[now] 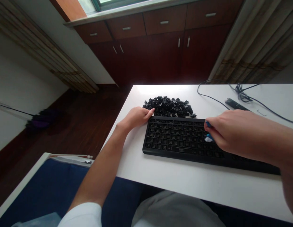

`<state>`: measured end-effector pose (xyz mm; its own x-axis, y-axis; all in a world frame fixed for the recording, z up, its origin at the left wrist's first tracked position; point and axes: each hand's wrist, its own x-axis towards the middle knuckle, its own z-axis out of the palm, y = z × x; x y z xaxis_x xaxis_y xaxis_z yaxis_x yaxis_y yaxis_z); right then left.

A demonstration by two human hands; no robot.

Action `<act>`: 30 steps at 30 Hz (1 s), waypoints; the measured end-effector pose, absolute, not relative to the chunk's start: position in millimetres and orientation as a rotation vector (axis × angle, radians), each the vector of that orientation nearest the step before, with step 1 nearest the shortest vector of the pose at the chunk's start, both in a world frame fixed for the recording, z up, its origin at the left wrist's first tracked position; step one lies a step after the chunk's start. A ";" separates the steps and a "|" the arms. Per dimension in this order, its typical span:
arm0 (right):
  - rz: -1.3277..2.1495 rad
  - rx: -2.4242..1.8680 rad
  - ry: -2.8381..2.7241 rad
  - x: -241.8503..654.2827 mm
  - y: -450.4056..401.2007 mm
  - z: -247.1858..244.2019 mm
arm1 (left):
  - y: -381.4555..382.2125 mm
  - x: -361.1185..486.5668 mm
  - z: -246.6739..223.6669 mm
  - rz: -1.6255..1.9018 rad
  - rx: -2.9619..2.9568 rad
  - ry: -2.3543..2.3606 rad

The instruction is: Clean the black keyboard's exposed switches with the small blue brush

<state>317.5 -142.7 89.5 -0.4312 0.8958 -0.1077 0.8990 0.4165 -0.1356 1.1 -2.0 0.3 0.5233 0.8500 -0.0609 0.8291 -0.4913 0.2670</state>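
A black keyboard (pixel 182 135) without its keycaps lies on the white table. My left hand (pixel 138 116) grips its upper left corner, with the thumb at the back edge and the other fingers mostly out of sight. Over the keyboard's right half, my right hand (pixel 236 130) is closed around a small blue brush (pixel 208 137). The brush's pale bristles reach down to the key slots. Behind the keyboard is a heap of loose black keycaps (pixel 169 105), close to my left hand.
At the back right of the white table (pixel 184 171) lie a black cable (pixel 208 94), a dark flat stick-like object (pixel 235 104) and a thin bent wire (pixel 261 113). A wooden cabinet (pixel 158 56) stands beyond the table. A blue-covered surface (pixel 42 189) is at lower left.
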 end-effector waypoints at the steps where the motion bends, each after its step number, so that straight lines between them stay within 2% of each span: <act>1: -0.286 1.670 2.588 321.0 -144.4 87.9 | -1.9 1.0 0.3 0.111 2.503 1.412; 9: -0.705 1.336 2.636 298.0 -153.9 100.2 | -0.2 -0.5 -3.1 0.111 2.525 1.413; 16: -0.459 1.569 2.905 294.4 -137.3 107.7 | -1.2 0.3 -1.1 0.107 2.541 1.406; 22: -0.247 1.644 2.808 288.2 -128.2 92.8 | -1.2 -0.1 -1.7 0.103 2.540 1.417; 30: -0.534 1.363 3.014 272.0 -131.5 84.5 | -0.9 0.0 -2.0 0.122 2.535 1.409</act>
<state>272.0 -131.5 84.5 -0.6509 0.7569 0.0580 0.6909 0.6223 -0.3680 0.0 -0.9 -2.0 0.5318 0.8458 -0.0423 0.8259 -0.5070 0.2466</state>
